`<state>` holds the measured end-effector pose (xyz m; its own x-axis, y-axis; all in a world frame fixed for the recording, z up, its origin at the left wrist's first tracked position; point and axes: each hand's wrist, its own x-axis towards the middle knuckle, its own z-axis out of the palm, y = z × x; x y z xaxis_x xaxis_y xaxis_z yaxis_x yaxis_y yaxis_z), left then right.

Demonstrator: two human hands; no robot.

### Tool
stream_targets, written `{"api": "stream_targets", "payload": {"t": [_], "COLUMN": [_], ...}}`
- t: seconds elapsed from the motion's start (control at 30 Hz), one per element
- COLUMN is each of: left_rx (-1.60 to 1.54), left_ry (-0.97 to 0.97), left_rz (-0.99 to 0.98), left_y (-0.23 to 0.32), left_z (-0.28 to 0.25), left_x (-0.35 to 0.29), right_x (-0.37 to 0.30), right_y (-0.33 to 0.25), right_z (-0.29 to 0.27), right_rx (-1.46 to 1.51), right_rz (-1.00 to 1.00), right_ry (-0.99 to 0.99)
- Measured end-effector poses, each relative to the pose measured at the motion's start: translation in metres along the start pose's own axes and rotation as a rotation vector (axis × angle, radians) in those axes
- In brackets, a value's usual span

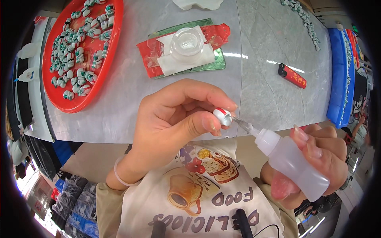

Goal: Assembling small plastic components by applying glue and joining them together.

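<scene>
One grey marble-look surface (270,103), a seam running away from the person; near edge curves just below the left hand, bare room between tray and wrapper and around the lighter. One red oval tray (77,107) at the left edge, holding dozens of small white-and-green pieces (79,55), overlapping, too many to count exactly. One blue bin (337,75) against the right edge. One green sheet (219,61), flat; one crumpled red wrapper (151,65) over it; white paper (170,68) on top. One row of pale green bits (307,27), far right, count unclear.

Two hands. Left hand (170,111): thumb and fingers pinching the white piece, in front of the wrapper, above the near edge. Right hand (333,166): wrapped around the squeeze bottle (297,166), beyond the near edge. One bottle: translucent, whitish, plain, tilted, thin nozzle (242,125) aimed up-left at the piece's opening; contact cannot be told.

One clear round cup (188,44) on the paper. One red lighter (293,76), black end, lying alone right of the seam. One white piece (222,117) in the pinch: rounded, glossy, red stripe, greyish hollow facing the nozzle.
</scene>
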<state>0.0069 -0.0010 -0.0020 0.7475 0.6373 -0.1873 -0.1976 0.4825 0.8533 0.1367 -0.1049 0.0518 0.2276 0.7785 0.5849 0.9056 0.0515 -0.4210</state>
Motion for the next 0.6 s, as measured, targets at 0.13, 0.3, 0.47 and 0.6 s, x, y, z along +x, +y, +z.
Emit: {"api": "stream_targets", "payload": {"t": [0.13,0.3,0.47,0.6], "left_rx": [-0.003,-0.039,-0.023,-0.012], "left_ry": [-0.003,-0.017,-0.023,-0.023], "left_rz": [0.013,-0.027,-0.017,-0.024], "left_y": [0.001,0.002,0.001,0.002], "left_z": [0.001,0.002,0.0,0.0], "left_x": [0.0,0.001,0.001,0.001], "right_x": [-0.003,-0.003,0.002,-0.004], "right_y": [0.003,0.01,0.004,0.003], "right_z": [-0.001,-0.011,-0.021,-0.026], "right_rx": [-0.011,0.076,0.135,0.06], "right_rz": [0.049,-0.062,0.015,-0.116], "right_ry": [0.042,-0.076,-0.32,-0.228]}}
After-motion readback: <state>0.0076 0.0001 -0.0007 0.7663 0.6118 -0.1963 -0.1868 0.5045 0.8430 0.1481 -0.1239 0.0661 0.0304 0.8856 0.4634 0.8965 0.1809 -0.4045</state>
